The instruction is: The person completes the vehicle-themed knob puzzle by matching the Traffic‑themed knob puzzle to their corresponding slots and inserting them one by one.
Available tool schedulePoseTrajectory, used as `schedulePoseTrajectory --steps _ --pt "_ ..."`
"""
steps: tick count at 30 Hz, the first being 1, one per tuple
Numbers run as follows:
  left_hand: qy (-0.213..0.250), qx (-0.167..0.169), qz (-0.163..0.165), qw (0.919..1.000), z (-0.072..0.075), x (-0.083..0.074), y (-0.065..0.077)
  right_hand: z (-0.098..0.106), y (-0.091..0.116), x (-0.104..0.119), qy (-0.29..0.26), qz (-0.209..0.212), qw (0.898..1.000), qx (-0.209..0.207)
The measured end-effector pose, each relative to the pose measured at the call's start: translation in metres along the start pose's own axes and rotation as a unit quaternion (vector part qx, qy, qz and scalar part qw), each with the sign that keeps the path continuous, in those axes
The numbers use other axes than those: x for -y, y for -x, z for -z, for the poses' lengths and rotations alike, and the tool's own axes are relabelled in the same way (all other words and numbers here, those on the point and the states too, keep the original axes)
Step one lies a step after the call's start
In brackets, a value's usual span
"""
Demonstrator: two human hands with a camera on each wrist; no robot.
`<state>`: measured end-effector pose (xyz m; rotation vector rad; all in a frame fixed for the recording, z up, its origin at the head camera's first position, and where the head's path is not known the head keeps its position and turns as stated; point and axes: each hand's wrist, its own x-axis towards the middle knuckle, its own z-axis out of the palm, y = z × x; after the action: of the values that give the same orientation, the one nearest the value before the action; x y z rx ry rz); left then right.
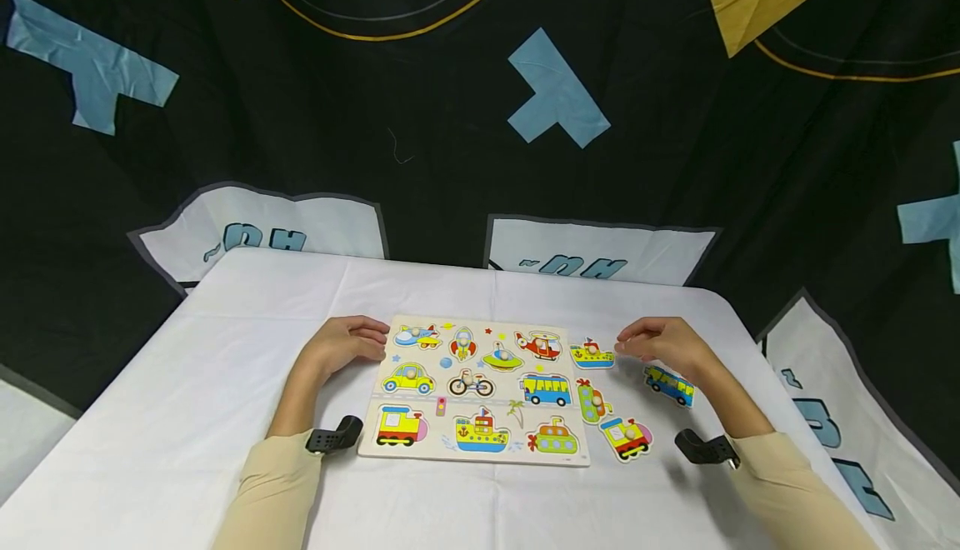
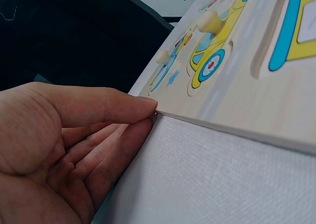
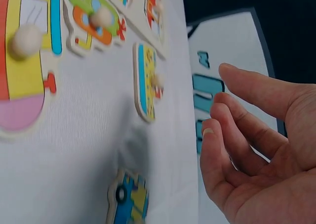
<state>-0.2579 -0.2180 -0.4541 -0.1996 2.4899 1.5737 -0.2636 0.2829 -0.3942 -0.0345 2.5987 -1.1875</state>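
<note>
From the head view, the wooden puzzle board [image 1: 507, 379] lies flat on the white tablecloth [image 1: 420, 508], and six knobbed pieces sit in it: airplane [image 1: 429, 339], rocket [image 1: 462, 352], flying saucer [image 1: 502, 363], helicopter [image 1: 551, 348], yellow car [image 1: 399, 383] and bicycle [image 1: 481, 389]. Four are out, all past the board's right side! The ship piece [image 1: 592, 358] is up by that side, the submarine piece [image 1: 584, 396] sits lower and close in, the train piece [image 1: 622, 433] is off the lower right, and the bus piece [image 1: 675, 390] lies farthest from the board. Left hand [image 1: 341, 346] at the board's upper left edge, fingers loosely bent, tips right at the wood. Right hand [image 1: 667, 346] out beyond the board's right side, between ship and bus, fingers curving softly, nothing in them!

Over to the left wrist view: thumb and a fingertip come close together, narrow, at the board's edge, with the yellow car and airplane nearby on the board. The train's recess shows as well, its printed picture partly in view.

And the right wrist view: thumb and fingers apart with a modest gap, holding nothing. The ship lies alongside the board, the submarine just beside it too; the train is cropped at the frame's edge, and the bus looks blurred, farther from the board.
</note>
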Motion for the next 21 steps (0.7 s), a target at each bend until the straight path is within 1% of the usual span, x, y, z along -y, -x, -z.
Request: schedulePoseTrajectory --steps 6,11,21 --pt "0.0 -0.002 0.003 1.0 0.0 -0.001 0.001 0.016 0.006 -0.017 -0.018 -0.001 1.0 0.009" --pt "0.003 -0.002 0.004 1.0 -0.001 -0.001 0.0 0.026 0.008 -0.033 -0.009 -0.009 1.0 0.003" --pt "-0.007 -0.002 0.004 1.0 -0.001 -0.001 0.0 0.034 0.012 -0.057 0.014 -0.044 0.999 -0.018"
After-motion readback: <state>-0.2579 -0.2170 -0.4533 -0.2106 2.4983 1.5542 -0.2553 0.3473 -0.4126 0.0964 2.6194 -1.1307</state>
